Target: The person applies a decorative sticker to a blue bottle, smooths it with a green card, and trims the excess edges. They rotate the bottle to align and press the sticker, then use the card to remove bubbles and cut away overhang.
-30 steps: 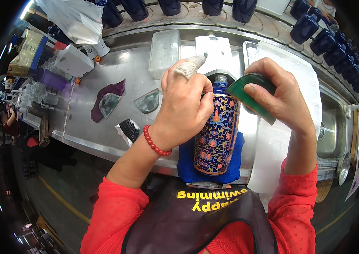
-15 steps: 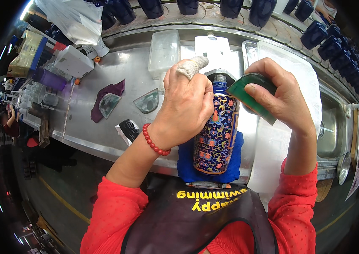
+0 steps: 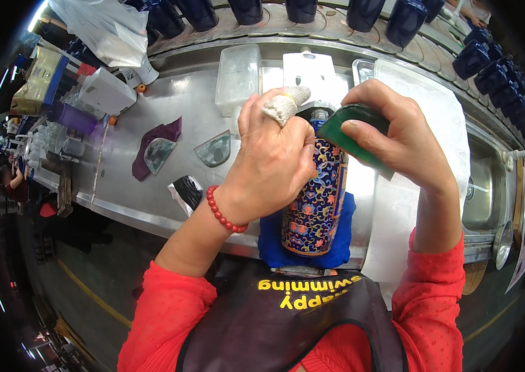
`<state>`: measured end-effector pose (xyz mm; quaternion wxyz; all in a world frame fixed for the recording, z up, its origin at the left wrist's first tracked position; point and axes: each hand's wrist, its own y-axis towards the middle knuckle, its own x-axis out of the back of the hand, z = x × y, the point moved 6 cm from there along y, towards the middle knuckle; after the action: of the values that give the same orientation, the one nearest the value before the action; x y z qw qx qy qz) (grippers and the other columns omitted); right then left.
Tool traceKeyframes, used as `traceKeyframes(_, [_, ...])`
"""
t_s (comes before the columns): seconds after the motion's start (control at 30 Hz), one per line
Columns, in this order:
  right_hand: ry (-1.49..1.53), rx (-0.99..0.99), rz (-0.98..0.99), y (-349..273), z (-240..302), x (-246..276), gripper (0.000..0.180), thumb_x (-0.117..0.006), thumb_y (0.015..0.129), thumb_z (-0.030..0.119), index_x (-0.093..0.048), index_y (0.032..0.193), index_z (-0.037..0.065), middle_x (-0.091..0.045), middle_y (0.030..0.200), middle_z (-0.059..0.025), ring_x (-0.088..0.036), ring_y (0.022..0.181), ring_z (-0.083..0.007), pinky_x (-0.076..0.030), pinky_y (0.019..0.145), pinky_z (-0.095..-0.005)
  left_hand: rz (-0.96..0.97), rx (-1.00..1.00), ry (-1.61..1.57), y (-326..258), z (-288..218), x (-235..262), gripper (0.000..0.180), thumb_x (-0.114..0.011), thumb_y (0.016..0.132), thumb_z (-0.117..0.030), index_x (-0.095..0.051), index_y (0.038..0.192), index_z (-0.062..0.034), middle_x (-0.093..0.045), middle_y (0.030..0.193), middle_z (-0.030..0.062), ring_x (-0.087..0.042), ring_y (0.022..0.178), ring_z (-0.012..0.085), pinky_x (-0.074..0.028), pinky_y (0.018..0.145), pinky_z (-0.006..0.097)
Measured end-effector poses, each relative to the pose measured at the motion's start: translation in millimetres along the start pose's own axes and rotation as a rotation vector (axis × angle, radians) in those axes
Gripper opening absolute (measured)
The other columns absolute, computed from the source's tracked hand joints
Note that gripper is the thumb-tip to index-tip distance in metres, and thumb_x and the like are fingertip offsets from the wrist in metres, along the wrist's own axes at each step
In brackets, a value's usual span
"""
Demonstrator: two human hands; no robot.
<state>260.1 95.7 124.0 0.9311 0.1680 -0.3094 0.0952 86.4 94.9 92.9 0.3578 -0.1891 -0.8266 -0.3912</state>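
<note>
A dark blue bottle [image 3: 314, 217] with a colourful floral pattern lies tilted on a folded blue cloth [image 3: 269, 242], its bare neck pointing away from me. My left hand [image 3: 277, 155] is curled against the bottle's upper left side, a knitted finger cover [image 3: 285, 106] on one finger and red beads at the wrist. Between the thumb and fingers of my right hand [image 3: 392, 133] is a flat green scraper [image 3: 352, 137] with a curved edge. Its left tip meets the bottle's shoulder just below the neck. My left fingertips are hidden.
On the metal table [image 3: 132, 201] lie a greyish translucent scraper [image 3: 213, 149], another one on a purple cloth [image 3: 169, 130], and a black-and-white scrap [image 3: 187, 193]. A clear plastic container [image 3: 238, 74] stands beyond. Dark blue vessels [image 3: 406, 23] line a slatted conveyor. A sink [image 3: 482, 192] is at right.
The green scraper and my right hand have shifted slightly left, closer over the bottle's neck. My left hand moved a little. The blue vessels on the conveyor have travelled right.
</note>
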Motion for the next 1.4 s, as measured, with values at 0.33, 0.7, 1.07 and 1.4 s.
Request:
traceKeyframes(0.33, [-0.061, 0.016, 0.087, 8.5, 5.0, -4.9, 0.024, -0.07, 0.086, 0.015, -0.062, 0.102, -0.001, -0.067, 0.079, -0.0196, -0.067, 0.07, -0.0338, -0.052, 0.065, -0.0388, -0.049, 0.046, -0.075, -13.5, 5.0, 12.0, 0.018, -0.063, 0.082, -0.007, -0.063, 0.1, -0.0053, -0.059, 0.127, 0.0243, -0.043, 0.135, 0.0447, -0.02, 0.116, 0.06])
traceKeyframes(0.7, [-0.127, -0.02, 0.185, 11.7, 8.6, -8.3, 0.023, -0.072, 0.088, 0.012, -0.062, 0.105, 0.0, -0.068, 0.082, -0.0131, -0.067, 0.073, -0.0237, -0.052, 0.069, -0.034, -0.154, 0.081, -0.158, -22.9, 14.7, 7.8, 0.021, -0.062, 0.081, -0.005, -0.066, 0.102, -0.0042, -0.061, 0.125, 0.0236, -0.051, 0.127, 0.0413, -0.024, 0.116, 0.056])
traceKeyframes(1.07, [-0.21, 0.035, 0.209, 18.8, 19.9, -8.8, 0.021, -0.072, 0.087, 0.011, -0.061, 0.102, 0.0, -0.067, 0.076, -0.0133, -0.067, 0.067, -0.025, -0.051, 0.062, -0.0345, -0.173, 0.113, -0.171, -29.6, 18.1, 5.2, 0.02, -0.062, 0.083, -0.007, -0.066, 0.102, -0.0059, -0.062, 0.124, 0.0221, -0.051, 0.128, 0.0409, -0.022, 0.116, 0.058])
traceKeyframes(1.4, [-0.268, 0.12, 0.231, 22.0, 26.8, -12.0, 0.019, -0.07, 0.087, 0.01, -0.061, 0.1, 0.001, -0.066, 0.073, -0.0126, -0.068, 0.064, -0.0254, -0.051, 0.059, -0.0348, -0.204, 0.103, -0.202, -33.5, 18.7, 3.4, 0.02, -0.063, 0.081, -0.006, -0.066, 0.101, -0.0064, -0.062, 0.123, 0.0221, -0.051, 0.126, 0.0425, -0.023, 0.115, 0.059])
